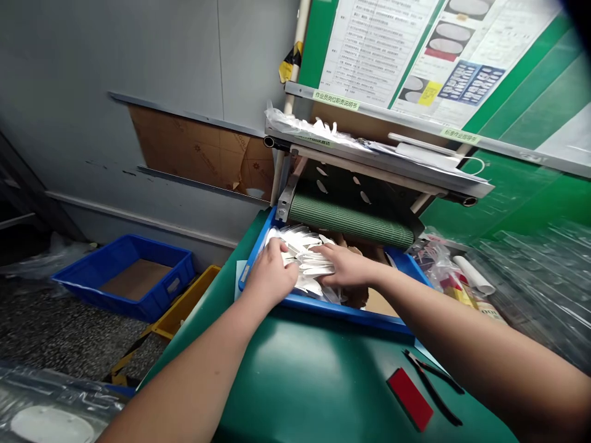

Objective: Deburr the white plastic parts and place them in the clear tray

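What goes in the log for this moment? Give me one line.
left hand: on white pieces | right hand: on white pieces | place: blue crate

White pieces (307, 259) in blue plastic tray (341, 311)

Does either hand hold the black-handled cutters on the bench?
No, the left hand and right hand rest on white pieces in the blue tray, away from the cutters.

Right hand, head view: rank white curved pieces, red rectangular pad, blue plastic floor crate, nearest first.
1. White curved pieces: under it, in blue tray.
2. Red rectangular pad: front right, on green bench.
3. Blue plastic floor crate: far left.
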The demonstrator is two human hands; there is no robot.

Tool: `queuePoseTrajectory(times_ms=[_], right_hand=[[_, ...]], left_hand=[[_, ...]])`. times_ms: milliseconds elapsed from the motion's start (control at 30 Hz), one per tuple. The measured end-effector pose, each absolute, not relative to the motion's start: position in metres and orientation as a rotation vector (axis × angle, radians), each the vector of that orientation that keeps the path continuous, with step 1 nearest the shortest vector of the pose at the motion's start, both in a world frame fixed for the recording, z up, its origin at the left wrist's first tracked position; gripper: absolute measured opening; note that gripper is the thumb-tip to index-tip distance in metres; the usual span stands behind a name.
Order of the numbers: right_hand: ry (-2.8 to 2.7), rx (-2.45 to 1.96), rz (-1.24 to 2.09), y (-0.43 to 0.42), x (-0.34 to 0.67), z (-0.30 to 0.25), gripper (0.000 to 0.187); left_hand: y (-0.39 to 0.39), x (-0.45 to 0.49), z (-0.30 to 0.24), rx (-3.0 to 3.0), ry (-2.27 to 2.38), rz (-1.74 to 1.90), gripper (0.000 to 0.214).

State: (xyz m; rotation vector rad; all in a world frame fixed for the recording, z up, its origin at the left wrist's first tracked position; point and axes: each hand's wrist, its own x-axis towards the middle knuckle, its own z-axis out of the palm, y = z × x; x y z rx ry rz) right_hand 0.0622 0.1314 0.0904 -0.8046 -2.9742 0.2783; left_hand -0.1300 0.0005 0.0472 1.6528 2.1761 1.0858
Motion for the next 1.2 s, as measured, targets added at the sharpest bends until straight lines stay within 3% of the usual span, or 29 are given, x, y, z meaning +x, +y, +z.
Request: queuePoseTrajectory(times_ms=[133,233,333,400,533,867,1200], right_hand=[[-2.959,-0.679,0.247,0.117,0.078,0.097,0.085],[-2.765,-0.654,0.265,0.104,0.107,0.107,0.068],[-2.359,-0.979,0.332,0.094,0.151,0.096,0.045],[-2.128,-1.266,0.397,0.090,0.181,0.078,0.039],[-2.091,-1.492,0.544,0.086,0.212,0.047,0.041],[-2.347,-1.231,0.881,0.080,0.155,0.057,0.064],[-2.094,-1.321,0.723,0.036,0.266,0.063,0.034]], left_hand=[[-0.001,-0.127,0.046,1.856,2.032,1.125,0.047],[-0.004,-0.120,0.042,2.073,1.857,0.974,0.053],[-0.003,-0.118,0.037,2.201,1.806,0.839,0.059],[0.000,-0.119,0.035,2.230,1.829,0.875,0.052],[0.008,-0.121,0.032,2.231,1.867,0.983,0.038],[0.014,-0.116,0.041,2.273,1.957,1.154,0.024],[0.014,-0.109,0.057,2.360,2.000,1.019,0.026]])
